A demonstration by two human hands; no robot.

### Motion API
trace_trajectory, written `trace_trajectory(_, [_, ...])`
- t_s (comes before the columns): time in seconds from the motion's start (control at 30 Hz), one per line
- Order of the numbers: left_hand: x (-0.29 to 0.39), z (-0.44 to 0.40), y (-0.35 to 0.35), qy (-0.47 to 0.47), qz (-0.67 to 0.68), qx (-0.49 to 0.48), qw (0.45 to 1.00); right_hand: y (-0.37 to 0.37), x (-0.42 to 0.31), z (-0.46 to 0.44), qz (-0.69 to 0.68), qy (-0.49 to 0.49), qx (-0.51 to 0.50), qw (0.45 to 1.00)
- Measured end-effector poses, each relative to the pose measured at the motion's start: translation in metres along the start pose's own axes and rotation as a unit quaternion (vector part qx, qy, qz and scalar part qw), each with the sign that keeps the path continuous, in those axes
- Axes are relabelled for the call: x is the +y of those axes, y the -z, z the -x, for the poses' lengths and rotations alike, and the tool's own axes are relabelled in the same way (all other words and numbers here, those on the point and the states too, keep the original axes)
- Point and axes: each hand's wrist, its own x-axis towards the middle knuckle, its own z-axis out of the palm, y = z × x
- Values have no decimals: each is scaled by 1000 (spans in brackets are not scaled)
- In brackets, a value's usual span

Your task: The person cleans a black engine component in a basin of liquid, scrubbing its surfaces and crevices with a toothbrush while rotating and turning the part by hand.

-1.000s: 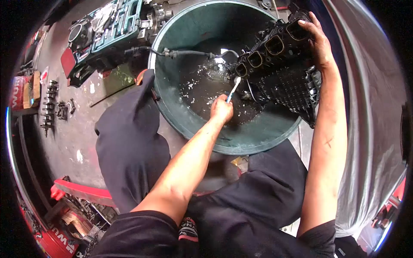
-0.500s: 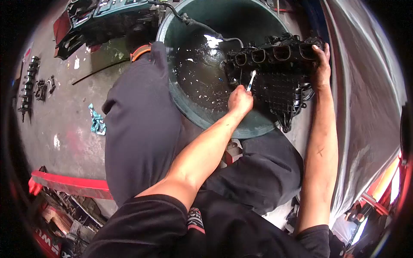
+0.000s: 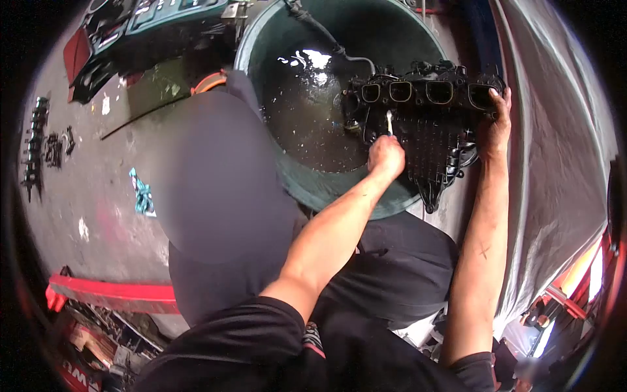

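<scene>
Head view: we see a brush (image 3: 390, 123) being worked at a black ported part (image 3: 428, 124) over a green tub (image 3: 366, 29).
Left hand (image 3: 386, 157) has its fingers closed round the brush handle, the head just below the row of ports; bristle contact we can't confirm. Right hand (image 3: 496, 127) grips the part's far-right end, which overhangs the tub's right side. We judge the step as scrubbing; another stroke calls for a steady right hold and light left pressure.

Grey floor (image 3: 117, 251); green tub (image 3: 294, 171) on it; ridged shaft (image 3: 32, 144), small parts (image 3: 52, 150), teal cloth (image 3: 142, 194) at left
</scene>
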Motion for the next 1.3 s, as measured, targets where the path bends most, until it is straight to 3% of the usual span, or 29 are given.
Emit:
trace_trajectory(0.1, [14,-25,26,72,38,28,996,-14,-8,0,-27,-38,23,999])
trace_trajectory(0.17, [-4,-23,-6,-24,2,57,998,-14,-11,0,-21,-42,51,998])
trace_trajectory(0.23, [25,16,8,8,23,56,998,-6,-5,-9,-40,-38,52,997])
trace_trajectory(0.33, [10,-25,18,46,43,61,996,-3,-2,-15,-31,-45,49,997])
trace_trajectory(0.5, [35,27,22,-4,-20,64,998,-14,-13,-17,12,-40,9,999])
trace_trajectory(0.6, [8,-22,23,-123,-124,47,984,-12,-7,-23,7,-25,13,1000])
trace_trajectory(0.63, [-2,-45,22,-225,-228,73,944,-12,-8,-23,14,-30,4,999])
trace_trajectory(0.7, [-24,-106,-1,-284,-336,52,896,-13,-13,-15,27,-37,-8,999])
trace_trajectory(0.8, [22,-56,50,-415,-599,-105,677,-19,-15,-12,44,-14,-34,998])
trace_trajectory(0.87, [-1,-36,62,-345,-406,1,846,-26,-19,-19,53,5,-34,998])
trace_trajectory(0.9, [-10,-40,66,-416,-537,-39,733,-25,-20,-13,64,5,-28,998])
trace_trajectory(0.97, [-35,-64,42,-347,-477,6,807,-36,-25,-4,44,-28,-21,998])
trace_trajectory(1.0, [1,-44,63,-419,-545,-13,726,-33,-22,-7,39,-38,-16,998])
trace_trajectory(1.07, [4,-25,44,-280,-365,-9,888,-17,-11,-27,24,-52,-12,998])
trace_trajectory(1.13, [32,7,48,-107,-160,-4,981,0,4,-41,78,22,-38,996])
trace_trajectory(1.2, [48,-1,60,-117,-242,-93,959,-20,-11,-25,23,-32,1,999])
trace_trajectory(1.23, [39,-17,52,-155,-240,-44,957,-14,-9,-28,32,-36,-8,999])
trace_trajectory(1.3, [34,-38,42,-123,-217,-30,968,-6,-5,-30,38,-26,-12,999])
